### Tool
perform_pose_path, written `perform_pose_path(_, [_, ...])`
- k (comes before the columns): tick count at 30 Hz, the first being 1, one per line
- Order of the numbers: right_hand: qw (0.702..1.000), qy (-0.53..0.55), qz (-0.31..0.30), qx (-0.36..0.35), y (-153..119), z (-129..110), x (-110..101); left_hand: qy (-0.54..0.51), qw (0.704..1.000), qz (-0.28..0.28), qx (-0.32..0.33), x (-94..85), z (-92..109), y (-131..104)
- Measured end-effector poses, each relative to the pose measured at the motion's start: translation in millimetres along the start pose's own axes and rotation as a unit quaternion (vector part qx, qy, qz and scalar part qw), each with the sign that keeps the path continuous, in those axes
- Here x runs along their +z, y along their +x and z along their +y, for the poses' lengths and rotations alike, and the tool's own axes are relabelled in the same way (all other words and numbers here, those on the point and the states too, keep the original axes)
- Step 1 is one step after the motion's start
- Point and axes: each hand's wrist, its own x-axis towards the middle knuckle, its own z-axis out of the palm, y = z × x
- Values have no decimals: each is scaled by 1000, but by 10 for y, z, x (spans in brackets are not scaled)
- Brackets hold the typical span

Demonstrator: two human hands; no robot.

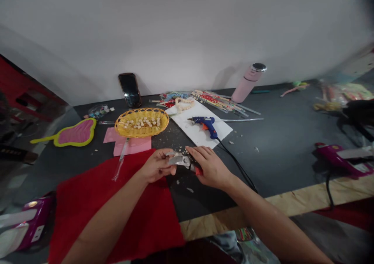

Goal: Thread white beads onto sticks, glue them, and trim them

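Note:
My right hand [212, 166] is closed round the red handles of a pair of pruning shears [181, 160], whose metal blades point left. At the blades, my left hand [158, 165] has its fingers pinched together; whatever small thing they hold is too hidden to name. Both hands are above the table's front part, by the edge of a red cloth [117, 209]. Pale crumbs and chips lie on the dark surface around the shears. Just beyond, a yellow wicker basket [142, 132] contains several small pale pieces.
A blue glue gun [206, 124] rests on white paper [187, 125], its cord running toward the front edge. Behind are wrapped sticks [216, 100], a pink bottle [248, 84] and a leaning phone [130, 89]. A yellow-and-pink mirror-shaped piece [76, 134] lies left.

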Motion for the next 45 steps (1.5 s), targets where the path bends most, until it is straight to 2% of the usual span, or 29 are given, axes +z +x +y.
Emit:
perform_pose_path(6, [999,-24,-15,43,-16,-53,-2,29,998,53,36,-43,-88,38])
perform_pose_path(10, [998,-27,-18,57,-28,-44,30,87,986,114,87,-31,-127,70])
perform_pose_path(12, [998,-15,-20,53,-30,-39,37,116,980,122,104,-20,-116,69])
perform_pose_path(20, [998,23,-35,37,-16,-53,-33,142,979,98,113,-74,-106,50])
perform_pose_path(25, [998,-13,-32,57,6,-67,-39,107,983,106,101,1,-67,52])
perform_pose_path(30, [999,-20,-36,34,8,-73,-54,35,998,34,35,74,3,0])
perform_pose_path(35, [999,-9,-36,10,11,-39,-70,-7,999,-28,-16,4,-6,-16])
perform_pose_path(41, [998,-17,-45,30,-7,-58,-53,-9,1000,-20,-21,-60,-33,-15])
perform_pose_path(45, [997,-31,-42,61,-26,-106,-38,19,1000,20,0,-93,-88,-5])
